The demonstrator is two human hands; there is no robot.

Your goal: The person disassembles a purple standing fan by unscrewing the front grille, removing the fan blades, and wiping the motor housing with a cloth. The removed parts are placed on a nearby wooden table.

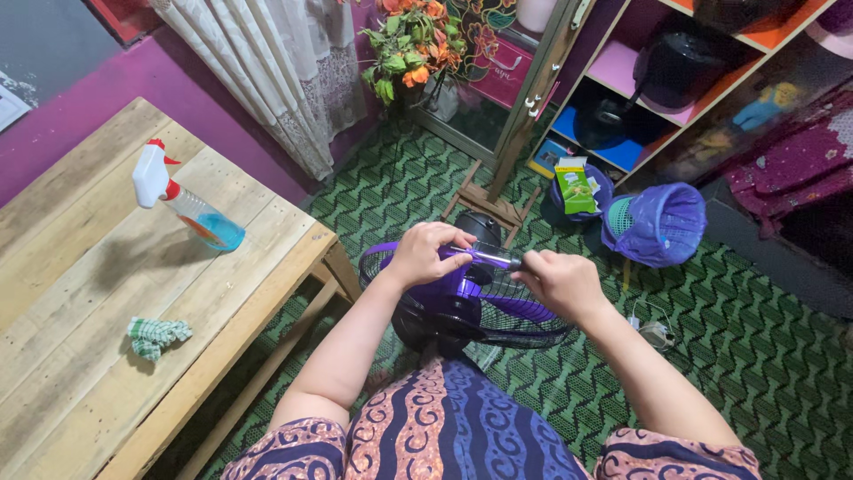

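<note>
We're seated on the green patterned floor mat [729,347] w/ an electric fan [471,307] held in front of our knees, just right of the wooden table [89,356]. Left hand [425,253] is curled around the near end of a purple blade [484,258] at the fan's middle; right hand [560,283] is clenched on the other end of that same part, so both hands grip it. The black wire rear guard [533,327] sits under the blades, and no front guard shows over them, so we judge the fan is already opened up and the blade part is what's in hand now; whether it's loose or seated we can't tell. On the table a spray bottle [182,204] w/ blue liquid stands apart from a crumpled green-and-white cloth [158,336]; both lie untouched, so wiping looks not yet begun.
</note>
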